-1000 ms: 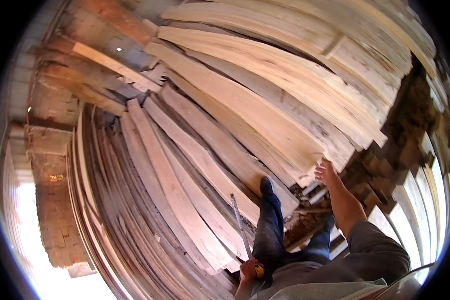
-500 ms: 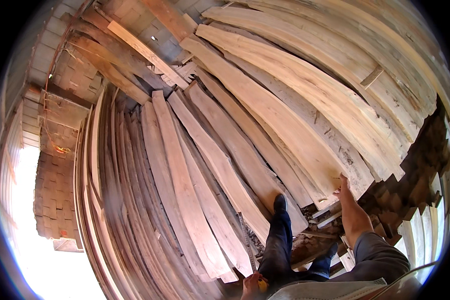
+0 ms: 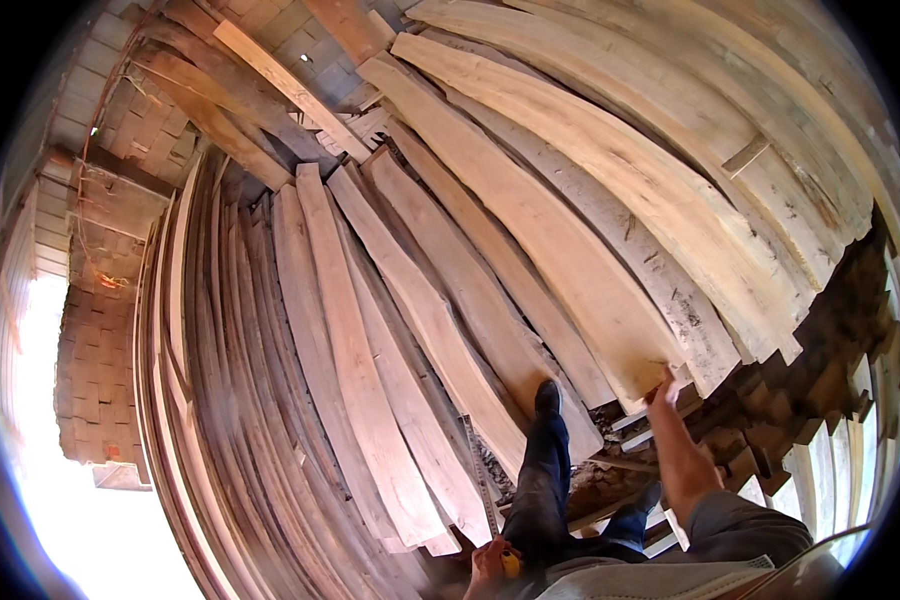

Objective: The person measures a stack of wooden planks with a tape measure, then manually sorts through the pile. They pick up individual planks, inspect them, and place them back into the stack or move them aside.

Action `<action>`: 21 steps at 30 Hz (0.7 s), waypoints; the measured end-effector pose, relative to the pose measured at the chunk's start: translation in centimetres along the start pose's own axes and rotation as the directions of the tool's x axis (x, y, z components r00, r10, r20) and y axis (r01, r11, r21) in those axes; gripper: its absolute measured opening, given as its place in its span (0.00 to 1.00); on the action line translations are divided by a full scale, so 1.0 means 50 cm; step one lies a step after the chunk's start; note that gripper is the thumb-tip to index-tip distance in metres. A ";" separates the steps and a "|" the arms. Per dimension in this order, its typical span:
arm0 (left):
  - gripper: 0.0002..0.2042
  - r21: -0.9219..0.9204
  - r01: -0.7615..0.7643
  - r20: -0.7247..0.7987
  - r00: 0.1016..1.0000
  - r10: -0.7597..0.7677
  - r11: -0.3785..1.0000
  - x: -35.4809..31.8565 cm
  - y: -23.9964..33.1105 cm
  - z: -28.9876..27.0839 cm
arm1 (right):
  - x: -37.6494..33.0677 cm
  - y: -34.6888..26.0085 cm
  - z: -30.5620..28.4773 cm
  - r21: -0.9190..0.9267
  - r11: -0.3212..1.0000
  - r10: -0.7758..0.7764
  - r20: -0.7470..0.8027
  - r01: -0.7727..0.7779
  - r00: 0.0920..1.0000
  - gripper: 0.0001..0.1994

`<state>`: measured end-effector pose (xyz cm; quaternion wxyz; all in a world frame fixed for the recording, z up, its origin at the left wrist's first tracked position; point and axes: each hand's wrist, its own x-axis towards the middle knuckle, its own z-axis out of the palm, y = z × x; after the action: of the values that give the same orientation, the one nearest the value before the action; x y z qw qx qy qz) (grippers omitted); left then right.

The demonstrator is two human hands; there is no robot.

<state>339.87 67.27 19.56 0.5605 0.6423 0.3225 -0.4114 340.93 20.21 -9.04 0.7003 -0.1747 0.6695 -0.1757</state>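
Observation:
My left hand (image 3: 486, 570) is at the lower edge, closed around a tape measure (image 3: 511, 564) with a yellow case. Its narrow blade (image 3: 477, 465) reaches out from the hand across the near ends of the planks. On the right, my bare right forearm extends to the near end of a wide pale plank (image 3: 570, 270). There my right hand (image 3: 662, 388) grips the plank's edge at the corner; some of its fingers are hidden. One dark shoe (image 3: 548, 397) of mine rests on a neighbouring plank (image 3: 470, 280).
Rough-edged boards (image 3: 370, 370) lie side by side, fanning away from me. Darker boards (image 3: 260, 400) stand packed at the left. Beams (image 3: 290, 85) and a brick wall (image 3: 100, 370) are beyond. Stacked timber ends (image 3: 830, 465) lie at the right, beside a dark gap.
My right hand has shifted slightly left and nearer along the plank's end. The whole view has turned a little; my left hand still holds the tape measure.

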 end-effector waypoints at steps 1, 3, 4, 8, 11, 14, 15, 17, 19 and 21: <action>0.20 0.005 -0.009 -0.015 1.000 0.009 1.000 -0.003 -0.001 0.008 | -0.037 0.014 0.013 0.030 1.000 0.002 -0.020 -0.002 1.000 0.23; 0.21 -0.038 -0.030 -0.015 0.999 0.029 0.999 0.008 -0.045 -0.007 | -0.157 0.018 0.054 0.069 0.991 0.104 0.104 -0.112 0.989 0.20; 0.21 -0.049 -0.045 -0.001 0.999 0.045 0.998 0.023 -0.064 -0.015 | -0.192 0.010 0.066 0.056 0.984 0.167 0.063 -0.171 0.984 0.19; 0.20 0.024 -0.151 0.024 0.988 0.151 0.988 0.049 -0.063 -0.003 | -0.271 -0.034 0.087 0.087 0.964 0.256 -0.072 -0.249 0.964 0.24; 0.20 -0.036 -0.115 0.007 0.993 0.116 0.993 0.035 -0.063 0.004 | -0.238 -0.057 0.058 0.059 0.914 0.402 -0.003 -0.401 0.916 0.29; 0.19 -0.140 -0.048 0.030 0.998 0.053 0.989 0.025 -0.052 0.020 | -0.284 -0.130 0.058 -0.032 0.888 0.459 0.126 -0.459 0.879 0.29; 0.18 -0.149 -0.062 -0.003 0.998 0.062 0.987 0.038 -0.069 0.021 | -0.289 -0.143 0.063 -0.006 0.878 0.478 0.095 -0.480 0.873 0.28; 0.18 -0.129 -0.098 0.016 0.995 0.101 0.987 0.067 -0.096 0.027 | -0.280 -0.148 0.075 0.052 0.851 0.522 0.035 -0.523 0.852 0.26; 0.18 -0.107 -0.117 0.025 0.992 0.120 0.987 0.083 -0.096 0.031 | -0.219 -0.145 0.058 0.131 0.830 0.531 0.116 -0.542 0.840 0.24; 0.18 -0.097 -0.120 0.021 0.992 0.122 0.988 0.086 -0.092 0.038 | -0.135 -0.148 0.031 0.290 0.794 0.509 0.164 -0.534 0.845 0.23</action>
<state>337.49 65.94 13.57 0.6188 0.6275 0.2947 -0.3694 342.09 16.96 0.49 0.7658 0.1277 0.6256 -0.0766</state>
